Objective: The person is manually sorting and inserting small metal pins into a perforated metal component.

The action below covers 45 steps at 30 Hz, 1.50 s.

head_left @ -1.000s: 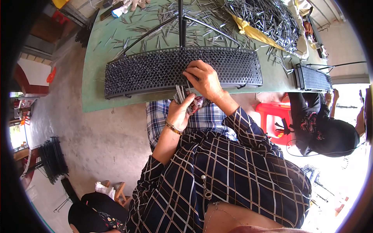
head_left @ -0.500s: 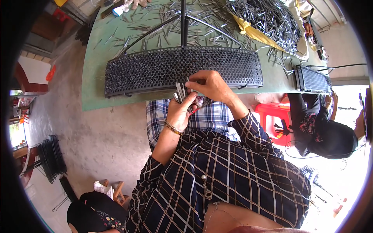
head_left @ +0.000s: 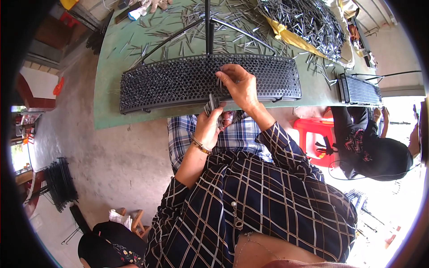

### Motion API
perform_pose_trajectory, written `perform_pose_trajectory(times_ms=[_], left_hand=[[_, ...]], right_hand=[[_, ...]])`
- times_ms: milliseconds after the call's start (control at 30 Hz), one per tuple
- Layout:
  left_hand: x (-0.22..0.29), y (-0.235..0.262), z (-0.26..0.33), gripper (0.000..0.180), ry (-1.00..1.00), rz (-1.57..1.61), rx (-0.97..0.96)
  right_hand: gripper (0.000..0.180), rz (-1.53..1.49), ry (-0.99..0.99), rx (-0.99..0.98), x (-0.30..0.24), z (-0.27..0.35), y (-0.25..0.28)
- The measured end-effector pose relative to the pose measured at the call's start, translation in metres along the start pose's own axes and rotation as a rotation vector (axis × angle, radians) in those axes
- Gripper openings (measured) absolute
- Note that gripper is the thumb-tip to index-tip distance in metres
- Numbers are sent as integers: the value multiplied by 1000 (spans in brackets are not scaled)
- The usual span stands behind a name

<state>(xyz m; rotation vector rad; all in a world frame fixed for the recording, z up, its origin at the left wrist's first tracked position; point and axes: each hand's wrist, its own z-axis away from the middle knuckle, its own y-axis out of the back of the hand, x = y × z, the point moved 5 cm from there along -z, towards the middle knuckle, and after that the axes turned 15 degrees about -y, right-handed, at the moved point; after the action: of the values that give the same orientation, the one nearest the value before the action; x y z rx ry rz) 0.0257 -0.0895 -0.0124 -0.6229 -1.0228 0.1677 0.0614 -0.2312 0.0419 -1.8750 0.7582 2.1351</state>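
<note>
Right hand point(head_left: 240, 85) hides perforated panel point(head_left: 178, 82) holes; pin indistinct.

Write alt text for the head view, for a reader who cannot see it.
A person's right hand presses a thin metal pin into a long black perforated rack on a green table, while the left hand holds a bundle of pins. Loose pins are heaped behind.

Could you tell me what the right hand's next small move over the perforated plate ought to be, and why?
Probably pushing the thin metal pin down into a hole. The right hand pinches it at the curved black perforated plate, while the left hand holds a bundle of pins ready just below the plate's near edge.
</note>
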Motion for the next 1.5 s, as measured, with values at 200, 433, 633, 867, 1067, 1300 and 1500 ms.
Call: perform_pose_trajectory(times_ms=[200, 433, 633, 867, 1067, 1300, 1500], left_hand=[[-2, 6, -5, 19, -74, 169, 36], [4, -3, 2, 15, -86, 131, 8], [-5, 2, 5, 13, -34, 101, 37], [-11, 11, 5, 13, -21, 104, 59], [-11, 10, 6, 13, -9, 110, 62], [-14, 13, 6, 14, 1, 121, 65], [-13, 13, 7, 14, -2, 127, 63]], right_hand=[[21, -272, -153, -80, 4, 1, 7], [17, -285, -239, -152, 13, 11, 6], [25, -167, 30, -7, -2, 1, 5], [24, 185, 164, 59, -1, 5, 0], [20, 161, 183, 64, 8, 7, -3], [20, 379, 336, 27, -4, 13, -4], [15, 368, 464, 25, -10, 13, -2]])
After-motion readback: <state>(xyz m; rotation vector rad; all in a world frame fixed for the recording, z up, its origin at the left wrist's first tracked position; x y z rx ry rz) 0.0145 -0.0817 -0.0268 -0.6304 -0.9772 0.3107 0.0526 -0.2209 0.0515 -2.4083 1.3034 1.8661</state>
